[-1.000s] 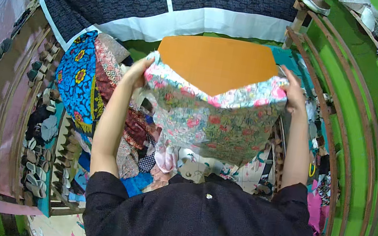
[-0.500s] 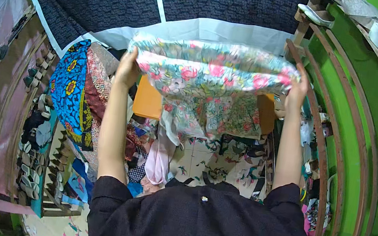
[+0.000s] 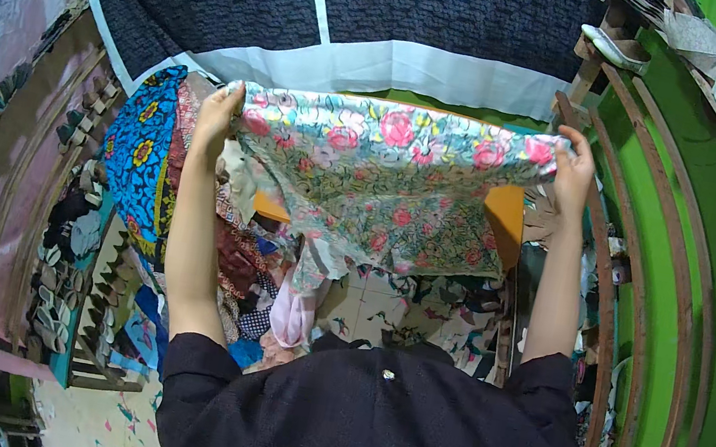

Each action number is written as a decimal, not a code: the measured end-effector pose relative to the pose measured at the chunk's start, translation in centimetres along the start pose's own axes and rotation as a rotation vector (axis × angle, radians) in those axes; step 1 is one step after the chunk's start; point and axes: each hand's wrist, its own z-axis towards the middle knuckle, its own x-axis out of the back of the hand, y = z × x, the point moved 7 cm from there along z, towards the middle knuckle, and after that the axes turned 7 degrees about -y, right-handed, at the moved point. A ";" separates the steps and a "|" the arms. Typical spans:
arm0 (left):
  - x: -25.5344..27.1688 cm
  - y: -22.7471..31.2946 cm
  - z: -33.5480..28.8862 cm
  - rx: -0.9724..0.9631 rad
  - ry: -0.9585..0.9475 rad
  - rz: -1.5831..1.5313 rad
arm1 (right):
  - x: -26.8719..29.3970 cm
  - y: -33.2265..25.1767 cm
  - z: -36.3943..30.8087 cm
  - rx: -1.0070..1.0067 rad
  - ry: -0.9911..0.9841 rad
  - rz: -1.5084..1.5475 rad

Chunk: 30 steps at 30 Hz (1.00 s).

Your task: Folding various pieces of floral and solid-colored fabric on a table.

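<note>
Stretched between my two hands is a thin floral cloth (image 3: 393, 187), pink roses on a pale blue-green ground. My left hand (image 3: 220, 115) pinches its upper left corner, and my right hand (image 3: 571, 165) grips the upper right corner. The top edge runs nearly straight and looks folded over. Below it the cloth hangs in loose folds and partly covers an orange-yellow surface (image 3: 502, 220), which shows on both sides of it. Both arms reach out straight ahead.
Blue flowered fabric (image 3: 141, 152) and a heap of mixed cloths (image 3: 249, 271) lie at the left. Wooden racks with shoes (image 3: 56, 304) stand further left. Wooden rails (image 3: 634, 234) line the green wall at the right. Cloth scraps litter the tiled floor (image 3: 353, 304).
The cloth's upper edge has been pulled taut and flat, where it was bunched and billowing before. My hands have moved slightly apart, both still on its corners.
</note>
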 end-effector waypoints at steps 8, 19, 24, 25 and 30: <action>2.6 5.0 -3.3 -0.019 -0.001 0.150 | 0.8 -7.1 -1.8 0.068 -0.022 -0.007; 6.4 5.8 -6.0 -0.065 0.075 0.640 | -0.4 -6.3 -8.4 0.028 0.047 -0.176; 6.4 4.5 -6.7 -0.013 0.046 0.513 | -0.8 -5.9 -10.7 -0.062 0.111 -0.210; 6.7 4.3 -7.1 -0.012 0.048 0.512 | -1.1 -6.2 -11.2 -0.070 0.126 -0.159; 6.6 3.5 -8.2 0.014 0.074 0.460 | -0.3 -7.1 -12.0 -0.106 0.185 -0.159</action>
